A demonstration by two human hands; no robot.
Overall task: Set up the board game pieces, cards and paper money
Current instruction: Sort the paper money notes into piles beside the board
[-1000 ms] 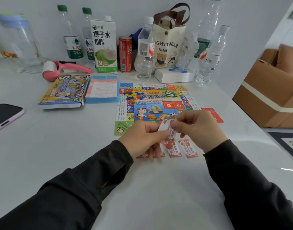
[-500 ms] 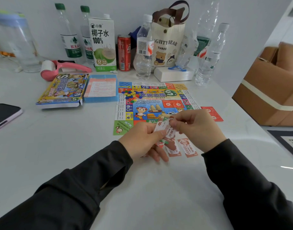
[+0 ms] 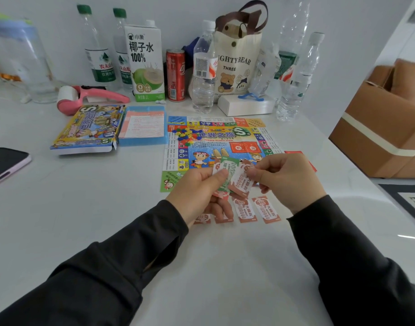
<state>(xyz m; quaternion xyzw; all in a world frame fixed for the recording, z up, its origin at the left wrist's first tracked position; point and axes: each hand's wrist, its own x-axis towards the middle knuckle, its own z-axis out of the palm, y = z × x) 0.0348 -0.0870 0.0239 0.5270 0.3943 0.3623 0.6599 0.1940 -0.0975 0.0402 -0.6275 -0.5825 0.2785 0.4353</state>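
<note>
I am holding a small fan of paper money notes point(image 3: 226, 171) in my left hand point(image 3: 197, 191), fingers curled round it, over the near edge of the colourful printed game board point(image 3: 215, 137). My right hand point(image 3: 288, 182) is pinching one red-and-white note point(image 3: 240, 183) by its far end, thumb and forefinger clamped on it. Its long axis is running from the board towards me, leaning slightly left. Just on my side of the board, a row of matching red-and-white notes point(image 3: 266, 209) is lying flat on the white worktop point(image 3: 107, 208), each pointing lengthwise at the board. The free spot, I judge, is at the row's right end, nearer my right hand.
</note>
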